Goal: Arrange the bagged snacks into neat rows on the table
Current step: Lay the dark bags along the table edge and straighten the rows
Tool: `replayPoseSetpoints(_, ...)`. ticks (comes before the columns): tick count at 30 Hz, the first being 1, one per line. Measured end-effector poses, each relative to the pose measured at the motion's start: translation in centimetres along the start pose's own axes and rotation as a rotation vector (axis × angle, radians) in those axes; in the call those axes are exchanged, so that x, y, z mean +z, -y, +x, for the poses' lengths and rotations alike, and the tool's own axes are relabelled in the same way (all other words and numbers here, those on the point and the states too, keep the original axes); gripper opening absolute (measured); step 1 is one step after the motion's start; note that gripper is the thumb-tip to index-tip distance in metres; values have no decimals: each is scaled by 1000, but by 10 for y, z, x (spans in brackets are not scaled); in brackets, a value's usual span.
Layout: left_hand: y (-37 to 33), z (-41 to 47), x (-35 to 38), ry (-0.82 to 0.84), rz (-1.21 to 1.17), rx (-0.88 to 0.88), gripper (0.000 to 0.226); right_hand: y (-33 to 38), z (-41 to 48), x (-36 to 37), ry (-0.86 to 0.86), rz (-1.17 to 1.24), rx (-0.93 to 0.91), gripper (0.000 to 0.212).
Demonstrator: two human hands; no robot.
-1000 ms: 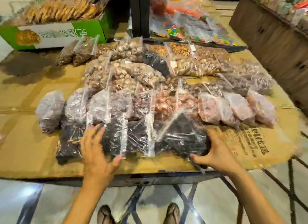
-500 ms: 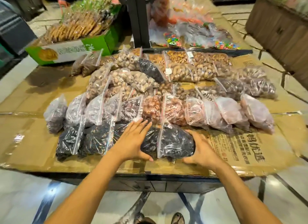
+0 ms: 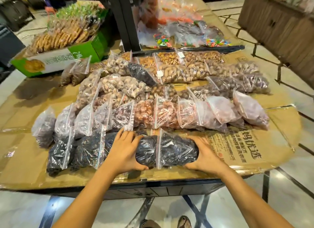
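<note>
The left hand (image 3: 124, 153) has been shifted rightward from the front row's left bags to cup the dark bags (image 3: 167, 150) (two, overlapped), now pressed between it and the right hand (image 3: 206, 155).

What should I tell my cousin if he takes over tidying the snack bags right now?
Left hand: pressed flat against the left side of the dark snack bag.
Right hand: cupping that bag's right end.
Where things are: this bag sits at the right end of the front row on the cardboard-covered table.
Done: the front row and the pinkish middle row look lined up.
Left: square this last bag, then straighten the jumbled nut bags further back.
</note>
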State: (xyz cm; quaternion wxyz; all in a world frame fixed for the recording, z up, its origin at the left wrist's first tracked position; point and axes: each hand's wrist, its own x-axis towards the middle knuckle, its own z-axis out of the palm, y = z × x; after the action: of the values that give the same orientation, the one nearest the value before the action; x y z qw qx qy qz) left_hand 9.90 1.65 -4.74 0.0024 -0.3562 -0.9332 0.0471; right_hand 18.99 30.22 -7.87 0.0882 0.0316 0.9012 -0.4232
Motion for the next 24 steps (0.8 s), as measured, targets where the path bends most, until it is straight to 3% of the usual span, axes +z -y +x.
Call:
replayPoseSetpoints(3,3,-2,-7,-80,40,-9,109,6,-1,10,-66,97,-17,87)
replayPoseSetpoints(7,8,-2,-18,-25,-81,-76,103,15,3,14,-93,150,-20,81)
replayPoseSetpoints(11,13,-9,-13,61,-236,-134,114,15,4,11,-22,40,-6,95)
replayPoseSetpoints(15,11,-18,-15,24,-427,-202,113,21,-4,7,9,-52,4,120)
replayPoseSetpoints(24,42,-6,-65,-214,-527,-285,98,97,7,-27,-248,78,-79,82)
